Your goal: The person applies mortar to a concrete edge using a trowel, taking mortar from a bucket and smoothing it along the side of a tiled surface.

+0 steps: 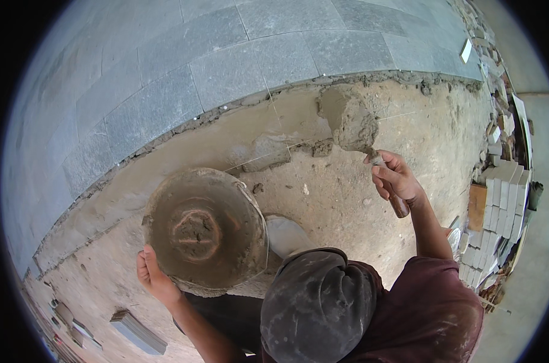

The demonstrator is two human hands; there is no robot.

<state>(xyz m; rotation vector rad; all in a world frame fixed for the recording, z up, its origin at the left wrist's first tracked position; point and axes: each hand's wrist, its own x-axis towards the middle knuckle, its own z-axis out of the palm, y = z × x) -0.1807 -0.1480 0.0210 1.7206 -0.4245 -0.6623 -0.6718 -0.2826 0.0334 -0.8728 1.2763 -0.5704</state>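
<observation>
My right hand [395,176] is closed around the wooden handle of a trowel [399,207], its blade pointing away from me. Grey wet mortar [356,124] covers the blade, which is over or against the mortar bed; I cannot tell whether it touches. At lower left, my left hand [153,272] grips the rim of a large round bucket [263,245]. Its walls are smeared with mortar, and a little lies at the bottom. A smoothed strip of mortar [226,136] runs along the edge of the laid grey tiles [226,78]. A thin string [256,159] crosses near the trowel.
Stacked pale blocks or tiles [498,199] and rubble [498,85] line the right side. A short stack of grey tiles [138,331] lies on the rough floor [341,212] at lower left. A dark cap [320,308] hides part of the near floor.
</observation>
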